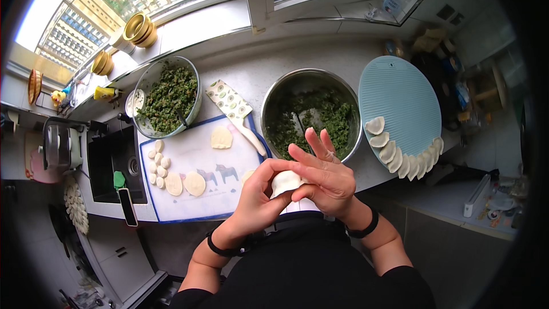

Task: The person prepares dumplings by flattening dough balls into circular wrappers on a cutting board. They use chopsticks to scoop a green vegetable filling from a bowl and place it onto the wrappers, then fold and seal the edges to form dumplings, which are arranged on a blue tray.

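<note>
Between the fingers of both hands is a folded dumpling [286,182], held in front of the steel bowl. My left hand [263,193] grips its left side, and my right hand [324,180] pinches its right edge with several fingers raised. Behind them the steel bowl [274,81] holds green filling [336,124] and a dark utensil handle. Flat dough wrappers [194,183] and small dough pieces [165,162] lie on the blue-edged board [193,210]. Finished dumplings [394,159] line the lower rim of the blue ribbed oval tray [401,103] on the right.
A glass bowl [197,107] of green filling stands behind the board. A cleaver [248,133] with a patterned blade lies across the board's far corner. Left are a dark sink [101,167] and a phone [128,207] at the counter edge. More dumplings [76,206] lie further left.
</note>
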Demonstrator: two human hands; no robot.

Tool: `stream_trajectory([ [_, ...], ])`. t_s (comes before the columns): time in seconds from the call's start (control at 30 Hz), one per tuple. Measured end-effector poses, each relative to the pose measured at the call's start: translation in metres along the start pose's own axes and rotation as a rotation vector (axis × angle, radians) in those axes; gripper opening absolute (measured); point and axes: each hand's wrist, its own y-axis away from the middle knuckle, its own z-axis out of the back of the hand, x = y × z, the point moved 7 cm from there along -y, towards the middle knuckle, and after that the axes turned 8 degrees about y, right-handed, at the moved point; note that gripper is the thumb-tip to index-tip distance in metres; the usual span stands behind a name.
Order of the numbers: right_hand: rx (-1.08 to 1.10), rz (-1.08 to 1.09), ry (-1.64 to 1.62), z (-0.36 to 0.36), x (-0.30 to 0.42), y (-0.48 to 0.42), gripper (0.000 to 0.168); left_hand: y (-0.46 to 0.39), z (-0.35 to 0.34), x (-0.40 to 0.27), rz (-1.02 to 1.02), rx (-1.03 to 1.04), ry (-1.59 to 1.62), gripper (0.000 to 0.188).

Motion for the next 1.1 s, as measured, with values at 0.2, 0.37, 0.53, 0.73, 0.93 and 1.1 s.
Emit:
stream_trajectory([
  [0.2, 0.091, 0.162, -0.019, -0.004, 0.004, 0.0, 0.019, -0.001, 0.001, 0.005, 0.036, 0.055, 0.04, 0.033],
  [0.37, 0.029, 0.038, -0.083, -0.003, -0.004, -0.004, 0.02, -0.005, 0.0, -0.001, 0.043, 0.054, 0.052, 0.035],
  [0.53, 0.127, 0.113, -0.106, -0.007, -0.007, -0.001, 0.025, -0.008, -0.004, 0.002, 0.052, 0.101, 0.051, 0.038],
  [0.73, 0.068, 0.045, -0.153, -0.007, -0.02, 0.004, 0.036, -0.011, -0.003, 0.011, 0.155, 0.005, 0.268, 0.037],
  [0.93, -0.072, -0.475, -0.738, -0.019, -0.065, 0.024, 0.056, -0.022, -0.007, 0.02, 0.288, 0.014, 0.407, 0.049],
  [1.1, 0.227, -0.983, -1.268, -0.037, -0.081, 0.049, 0.047, -0.03, -0.017, 0.025, 0.231, 0.136, 0.457, 0.063],
])
